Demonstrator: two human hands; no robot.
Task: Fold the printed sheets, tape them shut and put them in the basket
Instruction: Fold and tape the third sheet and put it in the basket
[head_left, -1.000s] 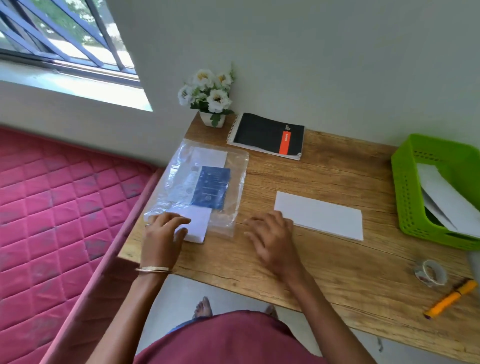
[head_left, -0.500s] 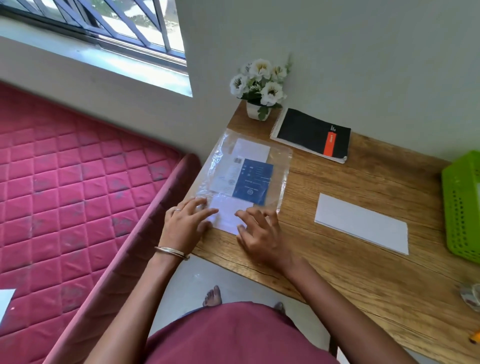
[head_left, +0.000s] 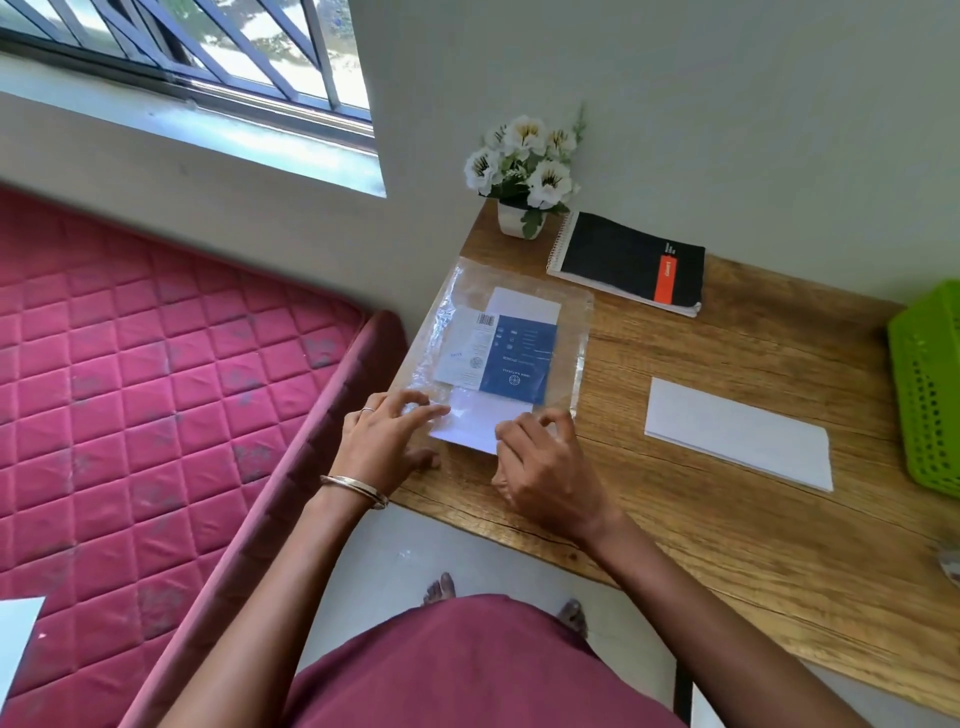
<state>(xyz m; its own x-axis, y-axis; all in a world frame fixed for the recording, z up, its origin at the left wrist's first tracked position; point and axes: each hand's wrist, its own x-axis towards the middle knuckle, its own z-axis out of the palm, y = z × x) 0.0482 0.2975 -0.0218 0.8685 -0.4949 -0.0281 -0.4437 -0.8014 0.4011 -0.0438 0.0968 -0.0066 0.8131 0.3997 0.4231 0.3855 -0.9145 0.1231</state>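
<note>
Left hand (head_left: 387, 441) flat on clear sleeve (head_left: 498, 338), holding nothing | right hand (head_left: 540, 462) curled at protruding printed sheets (head_left: 470, 428), grip unclear | sheets at worktop (head_left: 727, 545) near edge | risk: you tug, slick sleeve slides off, paper creases.

Bright, even daylight throughout, entering from the barred window (head_left: 208, 57) at upper left. Overexposed white beyond the bars; pale glow along the sill. Soft, faint shadows only, one under each forearm on the brown wooden worktop (head_left: 727, 519). Patchy white glare on the crinkled clear plastic sleeve (head_left: 441, 332), washing out the print beneath. Strong wide-angle bending at the edges: wall corner and worktop border visibly slanted. Slight softness on the fingers (head_left: 415, 410) and at the far right border; centre reasonably sharp.
</note>
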